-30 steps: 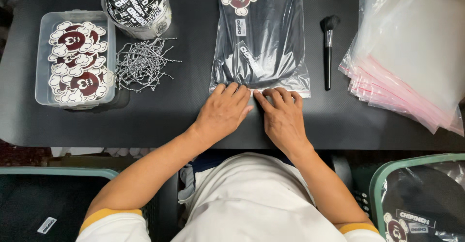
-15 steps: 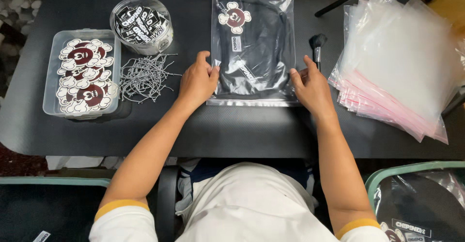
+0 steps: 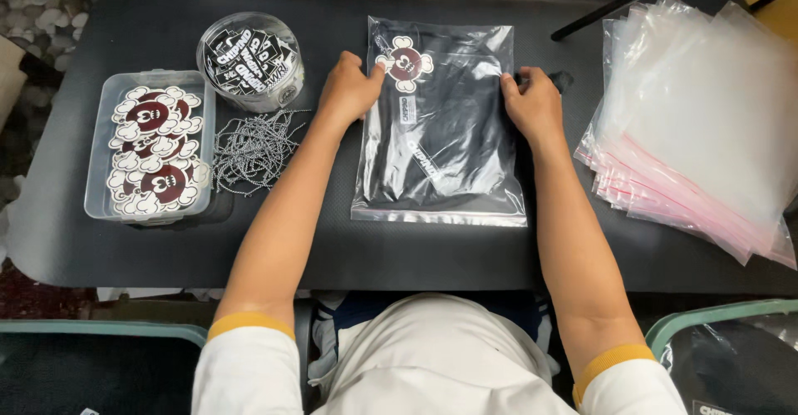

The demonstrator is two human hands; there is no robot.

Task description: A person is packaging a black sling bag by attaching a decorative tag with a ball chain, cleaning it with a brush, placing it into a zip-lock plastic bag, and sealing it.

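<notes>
Clear bag with dark folded garment (image 3: 440, 132) lies flat mid-worktop (image 3: 499, 253); left hand (image 3: 349, 89) pinches its upper-left edge, right hand (image 3: 532, 103) grips the upper-right edge, both fingers curled onto the plastic. Left of it: pile of ball chains (image 3: 253, 149), round tub of black-and-white labels (image 3: 249, 58), rectangular tray of cloud-shaped tags (image 3: 154, 153). Right of it, apart from the right hand: stack of empty clear bags with pink strips (image 3: 698, 132).

The bag (image 3: 440, 124) was glossy clear plastic over dark matt cloth; the counter (image 3: 465, 249) looked matt black and finely textured; the chains (image 3: 253, 149) were shiny metal beads.
</notes>
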